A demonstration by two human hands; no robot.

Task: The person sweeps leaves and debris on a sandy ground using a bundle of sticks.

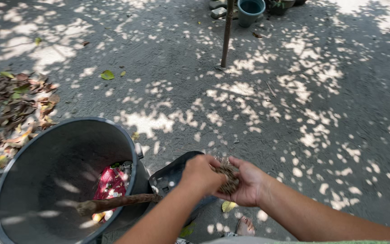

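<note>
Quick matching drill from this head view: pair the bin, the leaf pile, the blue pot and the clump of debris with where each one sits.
1. bin
2. leaf pile
3. blue pot
4. clump of debris

a. top edge, beyond the thin pole
b. between the left hand and right hand
c. bottom left, a stick across its rim
d. left edge, on the ground

Pairs: 1-c, 2-d, 3-a, 4-b

Probably a home yard: shaded dirt ground (pixel 294 113), swept leaf pile (pixel 14 104), dark rubbish bin (pixel 46 167), planter pots (pixel 251 11).
</note>
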